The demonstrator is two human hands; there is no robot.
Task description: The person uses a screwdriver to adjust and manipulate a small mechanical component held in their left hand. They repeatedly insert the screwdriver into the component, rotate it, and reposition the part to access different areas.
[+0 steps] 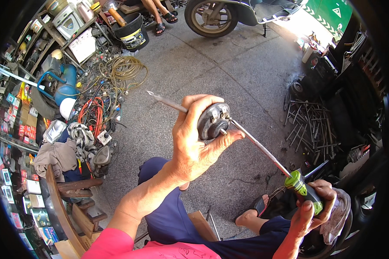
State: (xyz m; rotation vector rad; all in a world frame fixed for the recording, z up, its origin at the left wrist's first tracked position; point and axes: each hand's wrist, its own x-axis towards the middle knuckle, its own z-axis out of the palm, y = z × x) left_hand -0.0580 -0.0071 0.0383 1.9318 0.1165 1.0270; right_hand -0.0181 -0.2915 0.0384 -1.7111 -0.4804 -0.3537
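Observation:
My left hand [188, 146] is closed around a round black horn-like disc [212, 123], holding it up in the middle of the view. Metal terminals and a short threaded stud show on its near face. A metal rod with a pointed tip [166, 102] sticks out to the left from between the same fingers; its other end is hidden. My right hand [314, 211], lower right, grips the green and black handle of a screwdriver [304, 190]. Its long shaft slants up to the left, and the tip meets the disc beside a terminal.
Goods, cables and a blue tank [68, 84] crowd the left side. A wooden chair [58, 207] stands at lower left. Metal tools [307, 129] lie piled at right. A scooter [212, 17] is parked beyond, near a black bucket [132, 32] and another person's feet [161, 28].

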